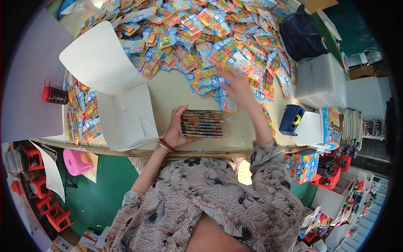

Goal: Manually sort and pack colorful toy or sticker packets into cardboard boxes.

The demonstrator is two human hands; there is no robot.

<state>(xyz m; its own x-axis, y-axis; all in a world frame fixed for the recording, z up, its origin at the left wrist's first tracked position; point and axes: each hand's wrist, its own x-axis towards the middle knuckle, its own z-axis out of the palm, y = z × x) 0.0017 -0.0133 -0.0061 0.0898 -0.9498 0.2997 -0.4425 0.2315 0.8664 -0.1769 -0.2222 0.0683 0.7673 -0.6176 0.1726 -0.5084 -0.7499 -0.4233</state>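
On the table just in front of me, my left hand [173, 131] is closed around the left end of a row of blister packs [203, 124], which stand pressed together on their edges. Thumb and fingers hold the row from its far and near sides. My right hand [240, 87] is over the near edge of a big heap of loose blister packs [184, 59], blurred by motion, its thumb and fingers apart. Nothing shows between them. The loose packs are blue-topped with rows of colourful pieces.
An open white carton [126, 113] stands at the left, beside more packs [86, 113] and a dark bottle with a red lid [55, 95]. At the right are a navy tape dispenser [292, 120], stacked clear plastic trays [321, 82] and a dark bag [300, 33]. The table's wooden edge [201, 153] runs before me.
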